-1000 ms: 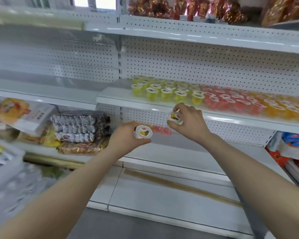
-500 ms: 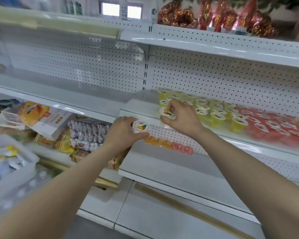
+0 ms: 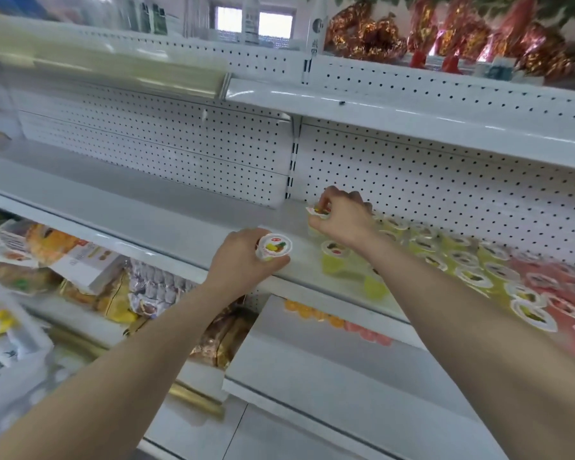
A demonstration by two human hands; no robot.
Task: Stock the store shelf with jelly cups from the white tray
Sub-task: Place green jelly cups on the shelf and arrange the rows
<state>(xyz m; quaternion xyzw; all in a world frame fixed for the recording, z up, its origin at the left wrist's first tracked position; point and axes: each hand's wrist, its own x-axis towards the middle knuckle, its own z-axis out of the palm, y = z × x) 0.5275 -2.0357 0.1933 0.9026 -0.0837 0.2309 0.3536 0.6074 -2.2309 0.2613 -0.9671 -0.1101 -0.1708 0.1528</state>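
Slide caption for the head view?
Right hand pinches a jelly cup beside yellow cups; left hand grips a second cup.

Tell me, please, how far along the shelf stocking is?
Done: green and red cups stand in rows on the shelf. In hand: the right hand holds a cup at the rows' left end; the left hand holds a second cup. Left: both to set down.

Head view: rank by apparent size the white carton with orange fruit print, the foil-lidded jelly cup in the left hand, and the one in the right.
1. White carton with orange fruit print.
2. Foil-lidded jelly cup in the left hand.
3. Jelly cup in the right hand: looks smaller, but farther and half hidden, so unsure.
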